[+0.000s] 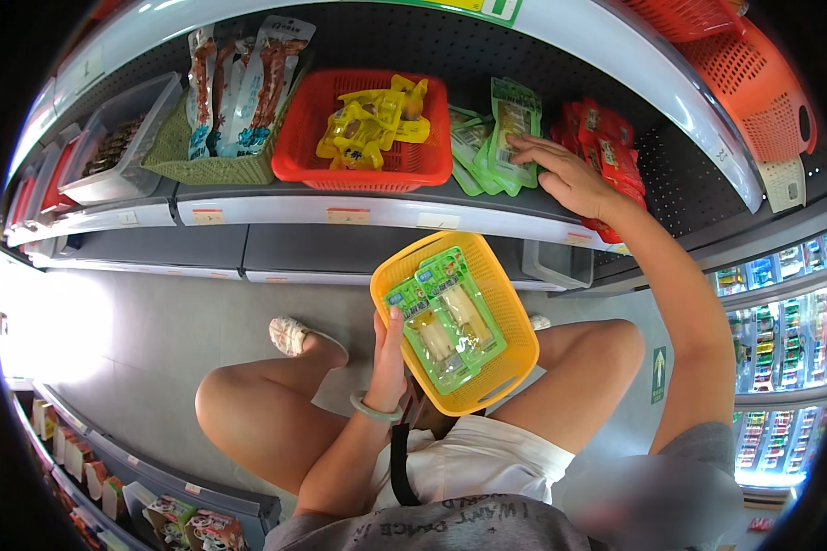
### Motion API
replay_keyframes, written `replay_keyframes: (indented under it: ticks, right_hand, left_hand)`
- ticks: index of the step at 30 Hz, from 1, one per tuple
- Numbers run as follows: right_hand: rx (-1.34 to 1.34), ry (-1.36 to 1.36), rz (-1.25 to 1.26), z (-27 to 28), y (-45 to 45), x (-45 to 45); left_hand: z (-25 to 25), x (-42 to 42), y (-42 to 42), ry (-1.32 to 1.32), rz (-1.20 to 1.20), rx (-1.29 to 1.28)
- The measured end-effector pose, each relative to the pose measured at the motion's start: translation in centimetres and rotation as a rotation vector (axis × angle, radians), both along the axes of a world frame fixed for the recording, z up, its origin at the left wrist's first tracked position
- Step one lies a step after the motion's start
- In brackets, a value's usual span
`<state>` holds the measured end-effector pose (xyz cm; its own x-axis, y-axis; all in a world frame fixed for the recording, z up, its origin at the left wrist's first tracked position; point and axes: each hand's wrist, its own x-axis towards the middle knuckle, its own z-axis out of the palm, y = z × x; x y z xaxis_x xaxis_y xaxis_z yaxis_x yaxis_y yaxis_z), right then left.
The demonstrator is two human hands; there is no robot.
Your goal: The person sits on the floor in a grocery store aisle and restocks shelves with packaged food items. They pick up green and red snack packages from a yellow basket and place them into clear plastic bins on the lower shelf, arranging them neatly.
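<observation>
My left hand (388, 365) holds a yellow plastic basket (517, 324) by its left side, above my lap. In it lie green vacuum packs of pale food (458, 303), overlapping. My right hand (565, 172) reaches onto the shelf, its fingertips touching the top green pack (517, 131) of a small stack; whether they grip it is hard to tell. Red packets (613, 151) lie to the right of that hand. Left of the stack stands a red plastic basket (293, 144) with yellow packets (372, 124).
A green woven basket (207, 170) with long meat packs and a clear bin (114, 182) stand further left. The upper shelf's edge (593, 34) arches above my right hand. Below are a lower shelf (317, 251) and a clear container (558, 265). Drinks coolers (789, 344) stand at right.
</observation>
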<state>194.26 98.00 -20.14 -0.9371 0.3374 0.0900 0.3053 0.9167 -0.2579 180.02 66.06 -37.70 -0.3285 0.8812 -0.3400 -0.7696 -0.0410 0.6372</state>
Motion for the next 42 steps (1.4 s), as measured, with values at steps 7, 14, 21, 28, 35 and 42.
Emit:
replay_keyframes:
  ticks: [7, 14, 21, 28, 35, 42]
  right_hand:
    - [-0.138, 0.081, -0.813, 1.1, 0.6, -6.5]
    - [0.045, -0.344, -0.805, 1.0, 3.6, -9.9]
    - [-0.23, -0.527, -0.789, 1.1, 5.0, -6.9]
    - [0.124, -0.24, -0.857, -1.2, 0.5, -4.1]
    - [0.056, 0.122, -0.771, -1.9, 4.4, 1.3]
    - [-0.243, 0.71, -0.698, 1.6, -4.0, 2.3]
  left_hand:
    - [-1.1, 0.3, 0.1, -0.05, -0.014, 0.004]
    - [-0.9, 0.6, 0.1, -0.002, 0.021, 0.042]
    - [-1.1, 0.5, 0.0, 0.026, 0.031, 0.041]
    - [-1.4, 0.6, -0.1, 0.015, 0.031, 0.016]
    - [-1.5, 0.6, 0.0, 0.013, 0.031, 0.007]
    - [-0.9, 0.4, -0.2, 0.058, 0.055, -0.018]
